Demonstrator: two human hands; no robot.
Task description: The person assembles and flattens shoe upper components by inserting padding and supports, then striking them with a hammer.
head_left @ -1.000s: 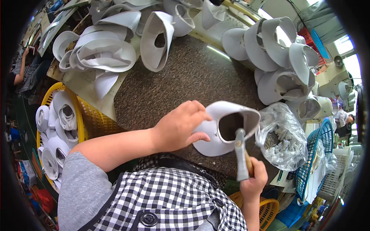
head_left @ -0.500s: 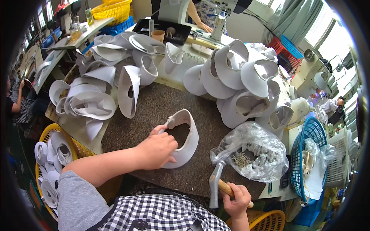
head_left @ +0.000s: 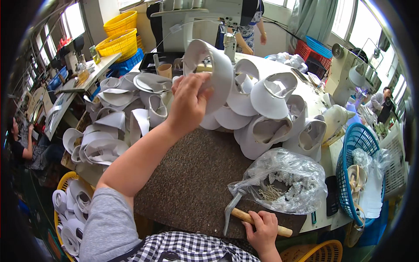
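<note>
My left hand (head_left: 188, 102) is raised over the far side of the table, shut on a curved white shoe upper piece (head_left: 216, 72) held above the heap of similar white pieces (head_left: 266, 113). My right hand (head_left: 264, 229) rests at the near table edge, gripping the wooden handle of a hammer (head_left: 238, 212) whose metal head points down and left. The brown speckled work mat (head_left: 192, 174) lies bare between the two hands.
A clear plastic bag of small metal nails (head_left: 283, 181) sits right of the mat. More white pieces (head_left: 104, 139) pile at the left and fill a yellow basket (head_left: 65, 214) below. A blue basket (head_left: 355, 170) stands at right. A sewing machine (head_left: 205, 17) and other people are beyond.
My left hand lifted the white piece off the mat and carried it away toward the far pile. My right hand lowered the hammer to the table's near edge.
</note>
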